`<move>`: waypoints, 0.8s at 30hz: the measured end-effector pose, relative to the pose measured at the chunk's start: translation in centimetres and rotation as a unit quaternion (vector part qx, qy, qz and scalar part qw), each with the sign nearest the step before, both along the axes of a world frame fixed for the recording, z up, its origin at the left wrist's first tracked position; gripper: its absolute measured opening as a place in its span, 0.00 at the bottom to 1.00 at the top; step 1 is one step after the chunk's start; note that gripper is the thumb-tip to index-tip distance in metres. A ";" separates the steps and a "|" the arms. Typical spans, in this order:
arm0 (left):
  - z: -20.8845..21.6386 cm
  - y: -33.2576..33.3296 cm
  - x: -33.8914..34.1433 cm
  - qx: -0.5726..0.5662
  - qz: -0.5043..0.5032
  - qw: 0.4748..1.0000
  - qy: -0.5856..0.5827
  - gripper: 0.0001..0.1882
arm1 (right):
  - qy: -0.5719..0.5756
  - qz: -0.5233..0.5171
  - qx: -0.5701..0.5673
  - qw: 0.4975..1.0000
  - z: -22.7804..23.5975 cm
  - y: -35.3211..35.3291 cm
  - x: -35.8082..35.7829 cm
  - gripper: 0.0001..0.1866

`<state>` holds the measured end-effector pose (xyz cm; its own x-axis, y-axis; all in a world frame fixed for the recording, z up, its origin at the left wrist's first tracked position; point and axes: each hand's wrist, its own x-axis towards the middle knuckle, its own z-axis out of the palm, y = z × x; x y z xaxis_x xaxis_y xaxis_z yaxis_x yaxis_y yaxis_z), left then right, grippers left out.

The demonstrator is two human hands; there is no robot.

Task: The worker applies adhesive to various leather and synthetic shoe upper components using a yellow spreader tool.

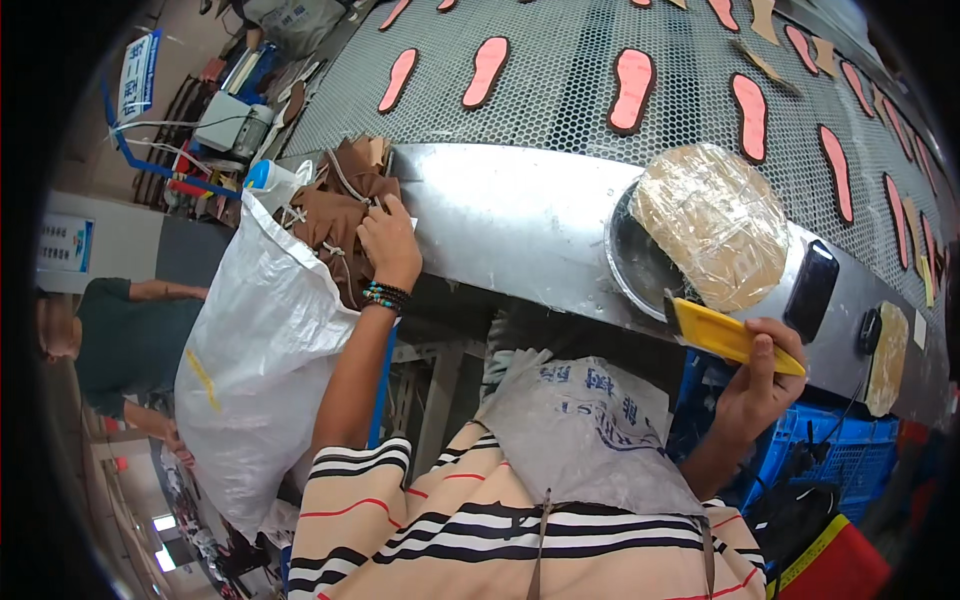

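Observation:
My left hand [392, 242] is closed on the edge of a heap of brown leather-like pieces [328, 215] with grey cords, at the left end of the metal ledge. Exactly which piece the fingers grip is partly hidden. In my right hand [757, 390] is a flat yellow-handled tool [722, 335], its narrow dark end pointing left, over the ledge's front edge. Just beyond that tip stands a round metal bowl [622, 262], partly covered by a cardboard lid [712, 225] wrapped in clear tape.
Pink insoles [633, 90] with dark rims lie across a mesh conveyor [560, 60] beyond the metal ledge [500, 200]. A white sack [260, 350] hangs at left, near another person [130, 340]. A black phone-like object [813, 290] lies right; a blue crate [830, 450] is below.

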<state>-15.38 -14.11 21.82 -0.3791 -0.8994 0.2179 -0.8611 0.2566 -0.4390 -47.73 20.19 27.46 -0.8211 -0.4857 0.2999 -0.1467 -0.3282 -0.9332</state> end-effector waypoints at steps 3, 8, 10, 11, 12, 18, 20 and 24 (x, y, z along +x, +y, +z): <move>-0.7 -1.0 0.4 -0.038 0.013 0.997 0.069 0.26 | -0.023 0.022 -0.006 0.999 0.3 -0.3 0.4 0.08; 1.7 1.3 -4.1 0.091 -0.165 0.924 0.334 0.32 | 0.004 0.007 0.007 1.000 1.0 -0.5 -0.2 0.07; 2.4 2.3 -6.7 0.174 -0.243 0.900 0.316 0.31 | 0.006 0.009 0.034 0.999 0.4 -0.7 -0.3 0.07; 1.9 2.3 -7.4 0.192 -0.282 0.898 0.276 0.30 | 0.007 0.012 0.049 0.999 0.4 -0.8 -0.2 0.07; 0.0 2.7 -6.7 0.204 -0.311 0.901 0.223 0.31 | -0.020 0.028 0.039 0.999 1.1 -1.2 0.4 0.07; -0.7 5.4 -7.2 0.212 -0.299 0.903 0.226 0.27 | 0.035 0.027 0.118 0.992 0.8 -3.0 0.0 0.06; -3.0 6.0 -5.7 0.154 -0.249 0.932 0.213 0.20 | 0.164 0.024 0.175 0.971 0.6 -4.2 -0.3 0.06; 2.1 8.5 -5.5 0.243 -0.242 0.829 0.441 0.20 | 0.311 0.036 0.226 0.923 -0.9 -6.2 -1.0 0.10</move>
